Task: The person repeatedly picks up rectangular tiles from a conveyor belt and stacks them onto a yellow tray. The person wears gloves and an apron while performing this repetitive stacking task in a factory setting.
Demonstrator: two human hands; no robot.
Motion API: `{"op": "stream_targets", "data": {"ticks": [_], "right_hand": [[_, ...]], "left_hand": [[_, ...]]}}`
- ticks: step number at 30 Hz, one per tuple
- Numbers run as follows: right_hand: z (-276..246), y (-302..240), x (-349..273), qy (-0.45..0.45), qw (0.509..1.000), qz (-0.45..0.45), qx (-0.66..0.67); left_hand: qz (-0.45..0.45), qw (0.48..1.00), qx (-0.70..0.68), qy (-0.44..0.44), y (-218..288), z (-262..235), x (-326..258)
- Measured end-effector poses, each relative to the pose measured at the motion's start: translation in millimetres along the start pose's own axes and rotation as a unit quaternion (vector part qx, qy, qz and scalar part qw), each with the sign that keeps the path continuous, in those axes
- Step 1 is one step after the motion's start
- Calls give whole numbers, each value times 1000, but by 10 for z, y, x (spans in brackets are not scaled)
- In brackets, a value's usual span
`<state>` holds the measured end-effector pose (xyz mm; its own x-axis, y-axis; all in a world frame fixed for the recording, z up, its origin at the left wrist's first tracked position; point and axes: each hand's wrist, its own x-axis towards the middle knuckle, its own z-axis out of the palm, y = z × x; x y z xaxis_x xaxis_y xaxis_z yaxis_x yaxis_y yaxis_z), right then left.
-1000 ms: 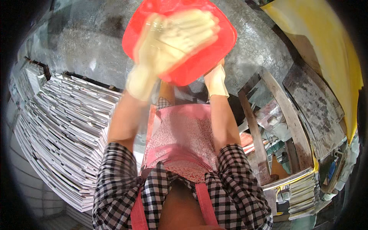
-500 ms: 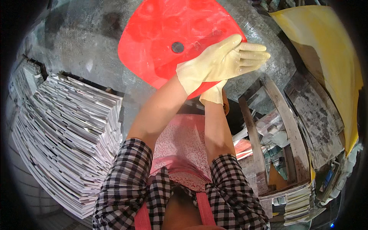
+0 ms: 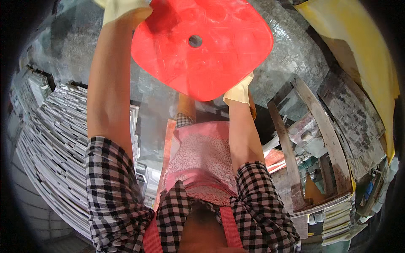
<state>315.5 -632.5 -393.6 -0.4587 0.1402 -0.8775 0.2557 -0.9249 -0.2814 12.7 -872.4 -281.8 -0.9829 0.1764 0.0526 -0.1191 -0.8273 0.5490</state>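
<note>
A red plastic sheet [image 3: 198, 67] with rounded corners and a round hole lies in front of me, its far part cut off by the top edge. Under its near right edge is my right hand [image 3: 239, 90] in a pale yellow rubber glove. The fingers are hidden beneath the sheet, and the hand seems to grip that edge. My left hand [image 3: 126, 10], gloved alike, reaches out at the top left, beside the sheet's left edge. Most of its fingers lie beyond the picture, so their pose is unclear.
A tall stack of thin white strips [image 3: 59, 156] stands at left. On the right are a wooden frame [image 3: 318, 135], a grey stained board [image 3: 358, 126] and a yellow sheet [image 3: 358, 46]. Below me hangs my pink apron [image 3: 202, 147]. The floor [image 3: 291, 50] is grey and wet-looking.
My left hand has swung from above the sheet's right side to the top left, with its arm stretched out. My right hand stays at the sheet's near right edge.
</note>
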Motion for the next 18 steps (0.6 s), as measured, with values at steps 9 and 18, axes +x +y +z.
{"op": "stream_targets", "data": {"ticks": [9,18], "right_hand": [[-21,-19,-149,0,1000,17,17],[-187,27,152,-10,1000,3,26]], "left_hand": [[-371,885,-275,-63,-1787,1330,-1493],[-349,913,-212,-5,-2046,889,-891]]}}
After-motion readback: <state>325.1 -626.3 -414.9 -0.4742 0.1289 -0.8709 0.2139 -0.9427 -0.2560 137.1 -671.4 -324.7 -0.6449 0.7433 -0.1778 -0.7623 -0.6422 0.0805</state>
